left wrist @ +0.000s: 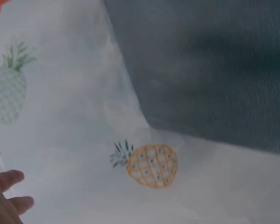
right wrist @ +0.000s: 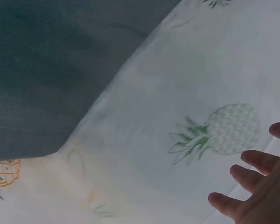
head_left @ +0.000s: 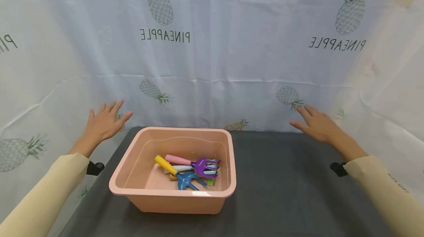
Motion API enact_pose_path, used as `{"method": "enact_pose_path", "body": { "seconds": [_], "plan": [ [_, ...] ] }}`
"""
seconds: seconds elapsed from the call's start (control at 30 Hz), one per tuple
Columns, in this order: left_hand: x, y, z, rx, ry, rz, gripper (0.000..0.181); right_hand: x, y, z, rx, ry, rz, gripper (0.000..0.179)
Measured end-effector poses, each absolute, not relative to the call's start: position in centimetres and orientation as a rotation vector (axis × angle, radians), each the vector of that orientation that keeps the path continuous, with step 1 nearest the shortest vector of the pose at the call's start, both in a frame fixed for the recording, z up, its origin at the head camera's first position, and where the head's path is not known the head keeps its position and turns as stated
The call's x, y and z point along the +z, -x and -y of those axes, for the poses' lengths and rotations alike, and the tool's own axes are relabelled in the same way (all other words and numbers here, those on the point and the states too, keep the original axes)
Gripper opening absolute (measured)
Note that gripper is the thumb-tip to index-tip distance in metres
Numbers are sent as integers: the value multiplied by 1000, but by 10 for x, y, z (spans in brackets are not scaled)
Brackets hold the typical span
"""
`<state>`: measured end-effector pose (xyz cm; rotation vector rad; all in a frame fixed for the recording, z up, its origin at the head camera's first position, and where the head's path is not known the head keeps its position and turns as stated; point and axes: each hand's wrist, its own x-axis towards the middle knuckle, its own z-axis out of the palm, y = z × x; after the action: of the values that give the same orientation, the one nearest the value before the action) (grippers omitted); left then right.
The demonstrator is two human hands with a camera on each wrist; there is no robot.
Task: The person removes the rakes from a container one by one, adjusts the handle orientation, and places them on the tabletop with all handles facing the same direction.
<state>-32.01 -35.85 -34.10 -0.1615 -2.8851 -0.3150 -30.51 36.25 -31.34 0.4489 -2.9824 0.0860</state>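
Note:
My left hand point(head_left: 105, 122) hovers with fingers spread to the left of a pink plastic basin point(head_left: 175, 204), holding nothing. On the far right, my right hand point(head_left: 318, 126) is raised above the dark table, its fingers extended and nothing in its grasp. Inside the basin lies a small pile of toy garden tools. On top are a blue fork point(head_left: 186, 181) with a yellow handle and a purple rake point(head_left: 200, 166) with a pink handle. Beneath them, a white handle point(head_left: 180, 168) and a green piece point(head_left: 210, 181) are partly hidden. Fingers of each hand show in its wrist view.
The basin stands on the left half of a dark grey table point(head_left: 281, 185). White cloth point(head_left: 232, 56) printed with pineapples hangs behind the table and at both sides.

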Motion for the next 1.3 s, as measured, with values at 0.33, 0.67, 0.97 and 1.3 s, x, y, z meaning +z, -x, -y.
{"method": "enact_pose_path", "body": {
  "seconds": [0.33,0.67,0.97,1.3],
  "plan": [
    [-341,292,331,-851,239,2796,73,-294,294,-318,61,-604,2939,78],
    [-350,255,309,-1479,144,2759,73,-280,284,-273,18,-710,2927,81],
    [-363,234,296,-1655,100,2701,67,-267,278,-228,59,-852,2917,79],
    [-370,230,284,-1834,73,2633,56,-256,276,-188,74,-977,2922,75]
  ]
}}
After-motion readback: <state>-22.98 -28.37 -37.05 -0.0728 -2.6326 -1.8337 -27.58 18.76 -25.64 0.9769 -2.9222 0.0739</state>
